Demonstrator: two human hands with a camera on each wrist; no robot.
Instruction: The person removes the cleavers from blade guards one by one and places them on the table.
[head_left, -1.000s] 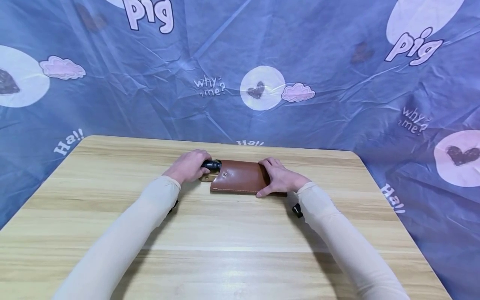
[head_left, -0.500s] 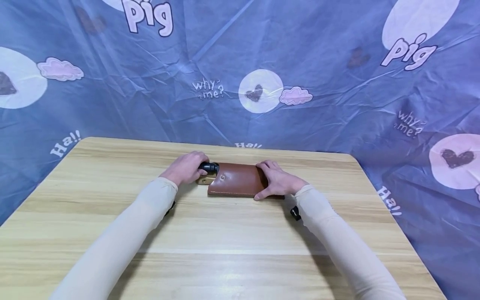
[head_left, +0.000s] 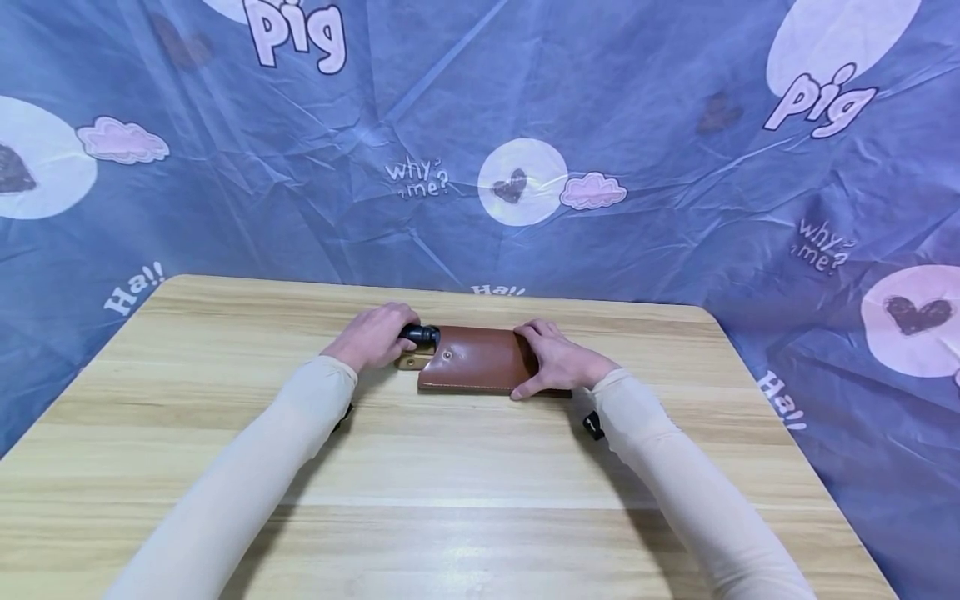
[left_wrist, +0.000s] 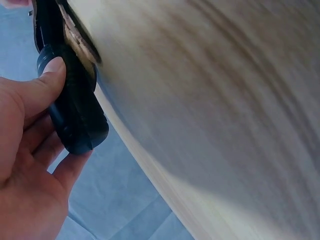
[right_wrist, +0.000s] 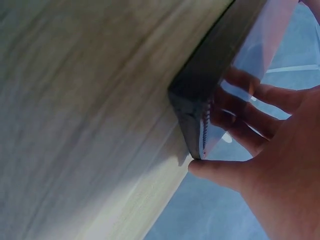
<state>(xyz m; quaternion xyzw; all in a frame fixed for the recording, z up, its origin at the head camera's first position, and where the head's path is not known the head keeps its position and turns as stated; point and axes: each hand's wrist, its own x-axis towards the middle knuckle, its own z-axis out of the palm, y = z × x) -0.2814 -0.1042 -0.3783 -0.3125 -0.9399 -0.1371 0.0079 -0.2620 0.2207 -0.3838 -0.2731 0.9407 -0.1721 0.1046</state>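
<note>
A brown leather sheath (head_left: 480,360) lies flat near the far side of the table, with stitching along its near edge and a metal snap stud. From its left end sticks the black handle (head_left: 424,334) of a knife, whose blade is hidden inside. My left hand (head_left: 371,336) grips this handle (left_wrist: 77,117), thumb on one side and fingers on the other. A tan snap strap (head_left: 411,362) lies beside it. Across the sheath's right end, my right hand (head_left: 561,360) holds it, thumb at the near edge and fingers spread towards the far edge.
The wood-grain table (head_left: 450,500) has rounded far corners. Close behind it hangs a creased blue printed cloth (head_left: 360,233). A black wrist-worn piece (head_left: 592,425) shows under the right forearm.
The head view has shifted slightly. Both hands, the knife handle and the sheath keep the same places relative to the table.
</note>
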